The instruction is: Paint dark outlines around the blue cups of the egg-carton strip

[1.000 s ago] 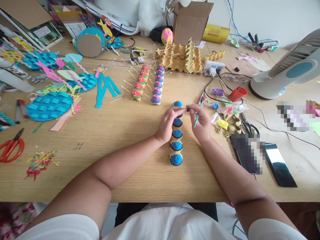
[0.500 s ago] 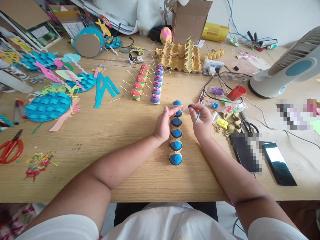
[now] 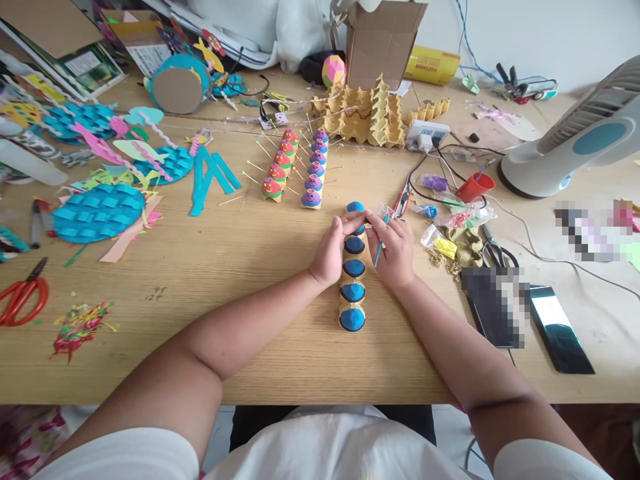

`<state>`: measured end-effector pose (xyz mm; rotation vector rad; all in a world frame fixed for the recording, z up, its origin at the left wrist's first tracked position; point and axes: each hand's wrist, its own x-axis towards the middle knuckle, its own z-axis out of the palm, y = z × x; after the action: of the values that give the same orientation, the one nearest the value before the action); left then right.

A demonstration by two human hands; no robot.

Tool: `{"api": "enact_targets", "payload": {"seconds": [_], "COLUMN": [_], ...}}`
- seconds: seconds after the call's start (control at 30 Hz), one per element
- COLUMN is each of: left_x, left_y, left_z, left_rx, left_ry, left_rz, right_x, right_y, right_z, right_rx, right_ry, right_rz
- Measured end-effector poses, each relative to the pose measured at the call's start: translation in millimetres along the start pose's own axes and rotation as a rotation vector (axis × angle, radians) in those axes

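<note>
A strip of egg-carton cups (image 3: 353,292) runs away from me, its cups capped in blue with dark rims. My left hand (image 3: 331,252) lies beside the strip's left side, its fingers stretched across one of the far cups. From the right, my right hand (image 3: 395,252) meets those fingertips over the strip. A thin blue stick tool (image 3: 379,255) is held in my right hand, slanting down towards me. Whatever is between the meeting fingertips is hidden.
Red-green and purple-blue decorated strips (image 3: 314,180) stand farther back. To the right are clay packets (image 3: 445,247), black scissors (image 3: 495,250), a phone (image 3: 560,330) and a fan (image 3: 575,133). Red scissors (image 3: 23,297) and blue woven discs (image 3: 97,213) lie left.
My right hand has moved left to meet my left fingertips over the strip. The small dark piece seen at its fingertips before is now out of sight. My left hand has barely moved.
</note>
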<state>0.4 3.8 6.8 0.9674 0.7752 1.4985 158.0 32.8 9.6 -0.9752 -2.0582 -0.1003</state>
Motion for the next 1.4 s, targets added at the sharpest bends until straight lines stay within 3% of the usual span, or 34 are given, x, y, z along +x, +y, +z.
{"api": "enact_targets", "payload": {"seconds": [0.2,0.3,0.47,0.73,0.9,1.03,1.3,1.4], "left_x": [3.1,3.4,2.6,4.4,4.4,4.6,-0.9,-1.8], "left_y": [13.5,17.6,20.1,6.2,3.7,4.1,-1.5,-3.1], "left_z": [8.8,10.0,10.1,3.4,1.2,-0.8,-3.2,-5.7], "left_rx": [-0.106,-0.122,-0.125,-0.11,-0.034,0.063,0.078,0.13], "left_ry": [0.085,0.091,0.1,0.065,0.047,0.005,-0.049,-0.072], "left_rz": [-0.109,-0.126,-0.146,-0.019,0.017,0.031,0.058,0.082], "right_x": [1.8,2.5,0.6,-0.5,0.4,-0.2,1.7,2.3], "right_y": [-6.1,-5.8,-9.8,-10.4,-12.3,-9.6,1.4,-3.0], "right_z": [-2.5,-3.8,-5.1,-6.3,-4.9,-1.1,-1.5,-1.1], "right_rx": [-0.132,-0.176,-0.196,-0.141,-0.1,-0.068,0.189,0.309], "right_ry": [-0.287,-0.343,-0.265,-0.189,-0.202,-0.124,0.098,0.121], "right_rz": [-0.05,-0.015,0.1,-0.068,-0.033,0.012,0.031,0.164]}}
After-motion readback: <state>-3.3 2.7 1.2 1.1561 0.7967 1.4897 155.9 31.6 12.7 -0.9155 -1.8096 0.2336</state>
